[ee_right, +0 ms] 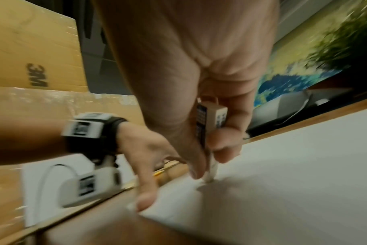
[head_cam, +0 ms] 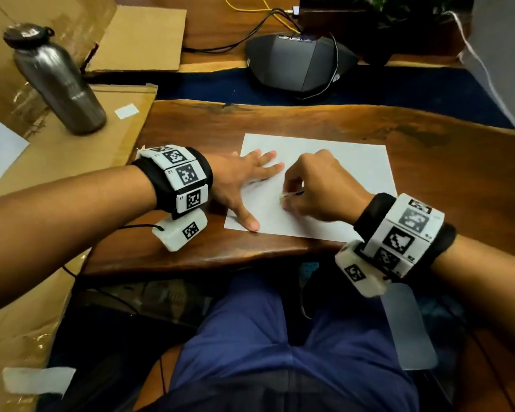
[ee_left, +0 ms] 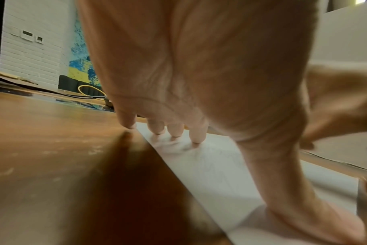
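Paper (head_cam: 348, 168) could wrinkle if rubbed hard. Left hand (head_cam: 235, 182) pins it, fingers spread flat; right hand (head_cam: 318, 185) pinches eraser (ee_right: 213, 116).

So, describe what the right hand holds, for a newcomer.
On the wooden table lies a white sheet, pressed flat by the left hand. Over it the right hand grips a small block, tip on the sheet: white with a dark printed sleeve.
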Demonstrator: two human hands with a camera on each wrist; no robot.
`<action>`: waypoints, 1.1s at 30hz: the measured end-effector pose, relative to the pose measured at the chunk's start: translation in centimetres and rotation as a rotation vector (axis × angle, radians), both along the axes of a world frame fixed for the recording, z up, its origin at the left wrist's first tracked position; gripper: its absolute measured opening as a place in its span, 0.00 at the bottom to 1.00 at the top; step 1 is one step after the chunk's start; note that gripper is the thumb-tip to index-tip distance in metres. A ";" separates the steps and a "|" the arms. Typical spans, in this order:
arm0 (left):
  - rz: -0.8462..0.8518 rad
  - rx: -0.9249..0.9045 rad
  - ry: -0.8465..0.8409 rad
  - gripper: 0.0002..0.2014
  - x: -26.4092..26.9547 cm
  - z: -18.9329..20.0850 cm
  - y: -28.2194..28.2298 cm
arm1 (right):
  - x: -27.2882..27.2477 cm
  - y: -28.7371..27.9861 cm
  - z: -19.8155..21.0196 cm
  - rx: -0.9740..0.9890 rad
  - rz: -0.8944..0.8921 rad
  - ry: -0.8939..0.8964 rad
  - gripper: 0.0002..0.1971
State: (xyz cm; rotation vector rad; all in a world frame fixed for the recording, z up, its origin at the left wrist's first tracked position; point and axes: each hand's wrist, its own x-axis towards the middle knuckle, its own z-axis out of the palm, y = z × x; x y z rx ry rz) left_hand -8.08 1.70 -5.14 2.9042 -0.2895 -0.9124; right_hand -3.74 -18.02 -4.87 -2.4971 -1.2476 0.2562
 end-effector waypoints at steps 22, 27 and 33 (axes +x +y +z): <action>-0.022 0.020 0.012 0.67 0.1 -0.2 0.2 | -0.8 1.1 0.9 -0.046 0.114 0.071 0.05; -0.029 0.042 0.000 0.66 0.2 -0.2 0.3 | 0.7 1.3 0.7 0.008 -0.003 0.022 0.04; -0.030 0.047 0.000 0.66 0.2 -0.2 0.1 | 1.2 1.4 1.4 -0.064 0.018 0.097 0.06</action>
